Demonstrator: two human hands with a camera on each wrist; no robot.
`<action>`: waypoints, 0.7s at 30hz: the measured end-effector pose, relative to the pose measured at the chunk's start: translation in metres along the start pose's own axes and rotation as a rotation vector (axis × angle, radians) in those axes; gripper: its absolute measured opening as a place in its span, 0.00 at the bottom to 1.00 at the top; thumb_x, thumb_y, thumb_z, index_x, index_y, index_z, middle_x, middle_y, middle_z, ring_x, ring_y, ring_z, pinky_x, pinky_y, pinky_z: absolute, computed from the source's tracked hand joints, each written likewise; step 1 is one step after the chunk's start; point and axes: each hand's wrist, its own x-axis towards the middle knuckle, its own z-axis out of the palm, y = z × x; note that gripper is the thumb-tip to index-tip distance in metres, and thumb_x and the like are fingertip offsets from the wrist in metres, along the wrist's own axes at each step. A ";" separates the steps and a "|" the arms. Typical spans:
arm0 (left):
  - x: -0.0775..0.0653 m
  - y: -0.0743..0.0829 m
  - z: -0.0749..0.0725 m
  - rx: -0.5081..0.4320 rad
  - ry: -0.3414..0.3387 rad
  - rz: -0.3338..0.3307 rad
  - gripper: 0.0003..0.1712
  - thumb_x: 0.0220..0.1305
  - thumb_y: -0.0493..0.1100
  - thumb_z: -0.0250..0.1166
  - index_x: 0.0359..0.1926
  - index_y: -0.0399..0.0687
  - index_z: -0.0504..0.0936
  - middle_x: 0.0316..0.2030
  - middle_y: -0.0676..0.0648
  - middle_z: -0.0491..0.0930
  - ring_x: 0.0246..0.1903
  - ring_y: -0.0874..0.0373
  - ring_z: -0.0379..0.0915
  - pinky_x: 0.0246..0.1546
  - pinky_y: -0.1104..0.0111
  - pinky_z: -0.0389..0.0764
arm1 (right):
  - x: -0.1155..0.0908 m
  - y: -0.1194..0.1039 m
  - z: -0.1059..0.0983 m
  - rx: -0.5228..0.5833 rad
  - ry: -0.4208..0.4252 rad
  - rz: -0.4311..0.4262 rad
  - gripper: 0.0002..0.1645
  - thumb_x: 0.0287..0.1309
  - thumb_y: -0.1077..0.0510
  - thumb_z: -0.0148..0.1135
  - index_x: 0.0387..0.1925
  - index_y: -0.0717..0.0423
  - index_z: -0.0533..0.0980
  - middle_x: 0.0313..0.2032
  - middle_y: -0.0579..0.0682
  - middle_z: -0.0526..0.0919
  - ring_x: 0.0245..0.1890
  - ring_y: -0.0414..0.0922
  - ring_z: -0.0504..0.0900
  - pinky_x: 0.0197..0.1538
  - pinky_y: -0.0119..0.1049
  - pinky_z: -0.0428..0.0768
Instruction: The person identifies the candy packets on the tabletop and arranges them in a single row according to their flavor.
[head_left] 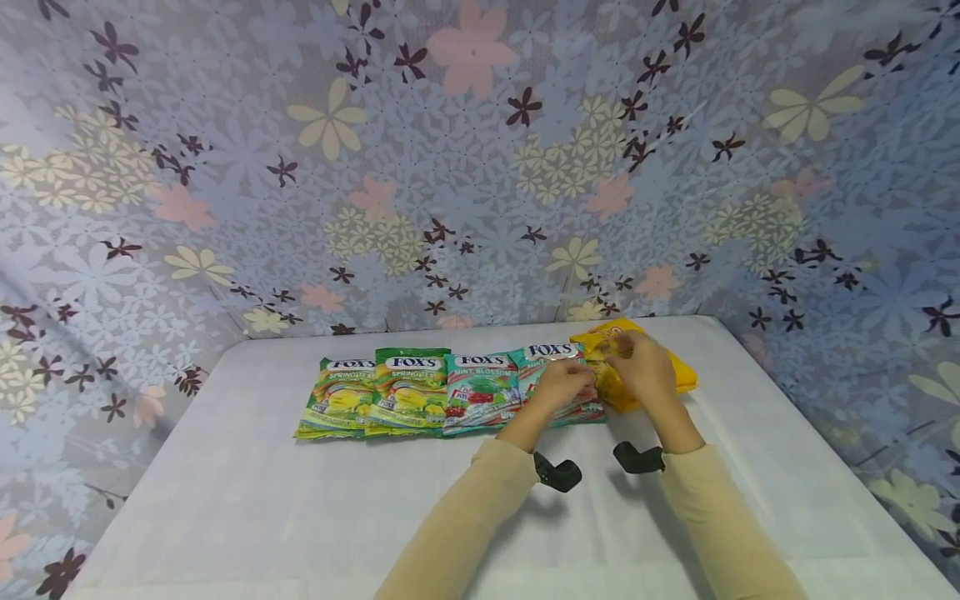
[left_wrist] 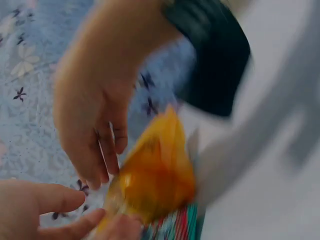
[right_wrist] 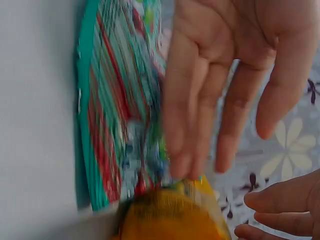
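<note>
My left hand is over the rightmost teal Fox's candy bag, covering part of its front. Its fingers look straight and spread in the right wrist view, pointing towards the yellow bag. Over that shiny yellow bag, at the right end of the row, is my right hand. In the left wrist view, the right hand's fingers hang loosely beside the yellow bag. The left fingertips overlap its near edge there. Both hands partly hide the yellow bag's front.
Left of the hands lie another teal Fox's Mint Blossom bag and two green Fox's Spring Tea bags, one overlapping the other. All rest on a white-covered table against a flowered wall. Black straps circle both wrists.
</note>
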 end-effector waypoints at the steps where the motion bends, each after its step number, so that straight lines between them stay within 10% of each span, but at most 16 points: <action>1: 0.000 0.000 0.004 -0.088 -0.026 -0.063 0.15 0.65 0.36 0.60 0.51 0.31 0.80 0.43 0.37 0.81 0.41 0.44 0.81 0.42 0.62 0.81 | 0.000 0.003 -0.003 -0.010 0.006 0.005 0.22 0.61 0.61 0.63 0.54 0.69 0.74 0.47 0.67 0.80 0.43 0.62 0.79 0.42 0.54 0.77; 6: 0.000 0.003 0.021 -0.246 -0.030 -0.233 0.21 0.63 0.37 0.64 0.54 0.32 0.71 0.44 0.35 0.77 0.42 0.41 0.78 0.46 0.57 0.80 | 0.008 0.016 -0.014 -0.086 0.020 0.057 0.28 0.62 0.55 0.62 0.56 0.71 0.72 0.48 0.71 0.77 0.46 0.69 0.74 0.47 0.65 0.69; 12: -0.008 0.009 0.035 -0.440 -0.008 -0.297 0.37 0.62 0.36 0.63 0.68 0.33 0.57 0.53 0.28 0.70 0.55 0.32 0.68 0.53 0.46 0.73 | 0.022 0.034 -0.023 -0.116 -0.119 0.239 0.57 0.59 0.30 0.56 0.66 0.75 0.56 0.58 0.80 0.61 0.56 0.78 0.57 0.53 0.71 0.58; 21: -0.017 0.008 0.044 -0.499 0.014 -0.278 0.31 0.63 0.39 0.63 0.64 0.31 0.67 0.65 0.33 0.61 0.66 0.30 0.51 0.57 0.40 0.64 | 0.033 0.059 -0.024 -0.100 -0.346 0.273 0.45 0.72 0.44 0.39 0.67 0.82 0.45 0.62 0.82 0.55 0.61 0.74 0.59 0.60 0.63 0.63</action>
